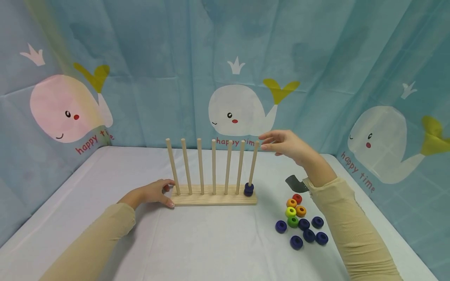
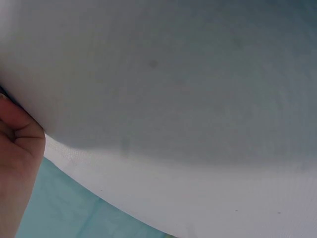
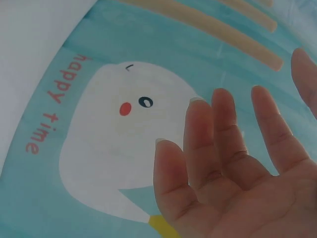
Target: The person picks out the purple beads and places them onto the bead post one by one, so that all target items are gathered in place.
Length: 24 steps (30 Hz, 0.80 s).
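A wooden peg stand [image 1: 214,200] with several upright pegs stands on the white table. My left hand [image 1: 152,192] grips the left end of its base, thumb at the front edge and fingers behind. Two dark blue beads [image 1: 249,189] sit stacked at the bottom of the rightmost peg [image 1: 254,164]. Beside that peg's top is my right hand [image 1: 286,146], holding nothing; in the right wrist view its fingers [image 3: 228,124] are spread and slightly bent. Only part of my left hand [image 2: 20,148] shows in the left wrist view, and its grip is hidden there.
Loose beads lie right of the stand: a red bead [image 1: 297,198], two orange ones [image 1: 291,203], a yellow-green one [image 1: 290,212], a green one [image 1: 293,222] and several dark blue ones [image 1: 296,242]. A dark grey flap [image 1: 296,184] sticks out by my right sleeve. A whale-print curtain [image 1: 158,97] hangs behind.
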Tool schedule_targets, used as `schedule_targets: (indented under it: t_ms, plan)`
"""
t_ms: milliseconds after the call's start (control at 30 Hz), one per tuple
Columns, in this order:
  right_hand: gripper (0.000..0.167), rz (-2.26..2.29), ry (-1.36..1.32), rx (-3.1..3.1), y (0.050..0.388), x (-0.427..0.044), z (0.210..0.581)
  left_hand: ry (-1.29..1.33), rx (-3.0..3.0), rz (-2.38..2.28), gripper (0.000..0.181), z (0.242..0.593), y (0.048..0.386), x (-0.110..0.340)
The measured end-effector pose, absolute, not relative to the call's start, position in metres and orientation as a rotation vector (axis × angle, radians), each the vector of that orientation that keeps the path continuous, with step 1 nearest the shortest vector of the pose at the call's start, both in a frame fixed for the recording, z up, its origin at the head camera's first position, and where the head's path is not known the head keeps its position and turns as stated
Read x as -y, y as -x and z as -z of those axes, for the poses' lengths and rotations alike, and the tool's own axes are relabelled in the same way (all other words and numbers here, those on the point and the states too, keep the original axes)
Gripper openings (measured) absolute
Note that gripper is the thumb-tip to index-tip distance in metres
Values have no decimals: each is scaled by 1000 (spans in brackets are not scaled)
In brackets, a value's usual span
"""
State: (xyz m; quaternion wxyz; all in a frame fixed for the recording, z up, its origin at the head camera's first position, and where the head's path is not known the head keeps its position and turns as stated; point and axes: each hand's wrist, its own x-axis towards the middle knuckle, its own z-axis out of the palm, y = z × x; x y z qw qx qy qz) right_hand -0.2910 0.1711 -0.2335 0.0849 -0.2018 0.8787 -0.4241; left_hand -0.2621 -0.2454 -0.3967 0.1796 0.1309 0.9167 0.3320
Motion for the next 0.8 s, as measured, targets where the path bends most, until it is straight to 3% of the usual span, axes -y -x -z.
schedule_targets:
  t_ms: [800]
  plan:
    - [43,1241,543,-2682,280,-193,234,-374,-2599,-925,87,396,262,245]
